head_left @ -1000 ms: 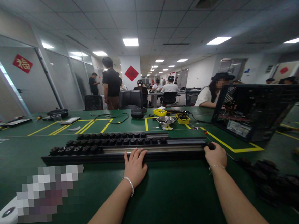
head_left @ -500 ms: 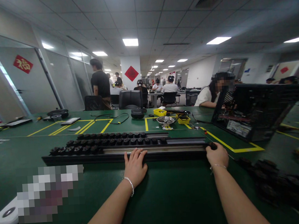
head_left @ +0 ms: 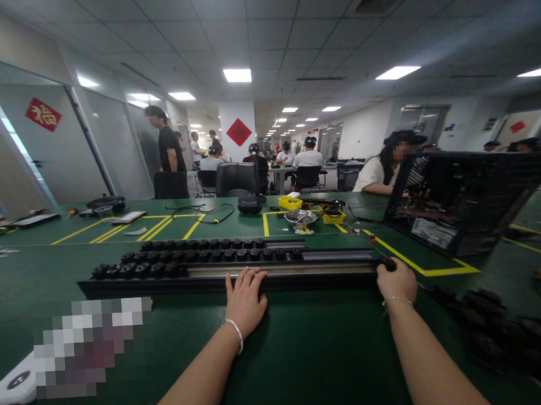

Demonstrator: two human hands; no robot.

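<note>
Open-plan office, people seated at far desks. Green counter (head_left: 307, 353) with yellow tape lines. Long black rail (head_left: 229, 278) lies across it, rollers (head_left: 139, 270) along its left part. Left hand (head_left: 245, 302) flat on rail's near edge, fingers spread. Right hand (head_left: 397, 282) curled on its right end. Yellow bin (head_left: 289, 202), steel bowl (head_left: 299, 217) behind; contents unclear.

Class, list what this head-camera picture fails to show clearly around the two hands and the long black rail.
- Right hand: fingertips hidden behind the long black rail's end; grip unclear.
- Small black round parts on the rail: too small to identify.
- Dark pile at right: blurred.
- Object by the left hand: pixelated patch covers it.
</note>
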